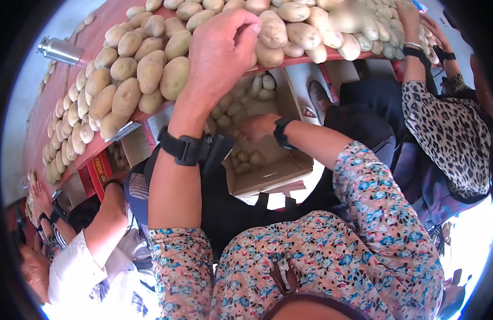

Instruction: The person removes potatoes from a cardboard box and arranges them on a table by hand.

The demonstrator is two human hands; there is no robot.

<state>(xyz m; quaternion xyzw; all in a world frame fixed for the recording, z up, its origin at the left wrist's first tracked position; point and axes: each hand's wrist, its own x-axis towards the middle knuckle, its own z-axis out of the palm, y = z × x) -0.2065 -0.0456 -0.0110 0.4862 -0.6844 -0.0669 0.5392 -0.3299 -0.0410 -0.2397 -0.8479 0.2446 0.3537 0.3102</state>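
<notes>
My left hand [222,45] is over the front edge of the red table [169,104], its fingers curled beside the piled potatoes [150,69]. Whatever those fingers hold, if anything, is hidden. Lower down, my right hand [260,127] reaches into an open cardboard box [284,104] below the table edge. Several smaller potatoes [233,109] lie in the box around it. The right fingers are in shadow and blurred, so their grip cannot be made out. Both wrists wear black straps.
A metal bottle [60,50] stands at the table's left. A co-worker in a leopard-print sleeve [444,128] reaches over potatoes at the right. Another person in a white sleeve [78,261] sits at the left, near a red box [100,170].
</notes>
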